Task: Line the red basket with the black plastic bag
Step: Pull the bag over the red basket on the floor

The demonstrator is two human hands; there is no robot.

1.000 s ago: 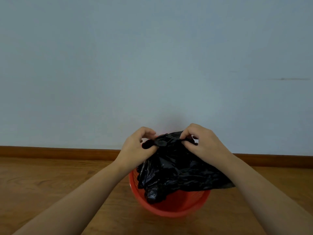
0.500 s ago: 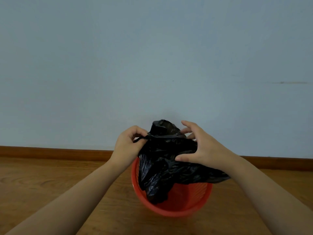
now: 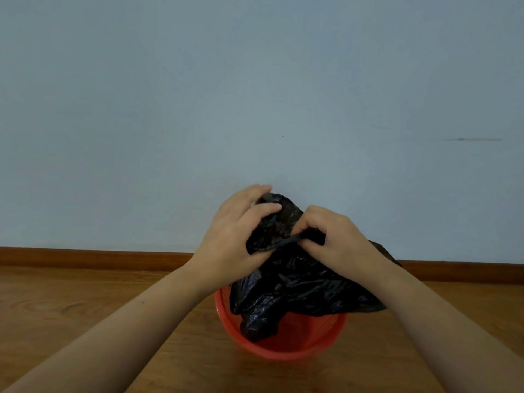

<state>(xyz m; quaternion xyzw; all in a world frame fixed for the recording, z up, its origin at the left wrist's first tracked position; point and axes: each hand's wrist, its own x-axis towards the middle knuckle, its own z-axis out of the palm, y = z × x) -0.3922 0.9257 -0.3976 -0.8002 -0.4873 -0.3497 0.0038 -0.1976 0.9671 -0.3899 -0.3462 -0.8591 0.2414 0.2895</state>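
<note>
Left hand (image 3: 235,236) and right hand (image 3: 334,239) both pinching bunched black plastic bag (image 3: 295,285), centre frame, above red basket (image 3: 283,351); bag tail dangling inside; mouth unopened. Risk: film slips, or tugging tips basket

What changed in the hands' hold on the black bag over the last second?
The left hand rose and moved inward to grip the top of the black bag. The right hand, open and spread on the bag half a second ago, has closed again, pinching a stretched fold. The red basket stayed on the floor, the bag's bottom still hanging into it, unopened.
</note>
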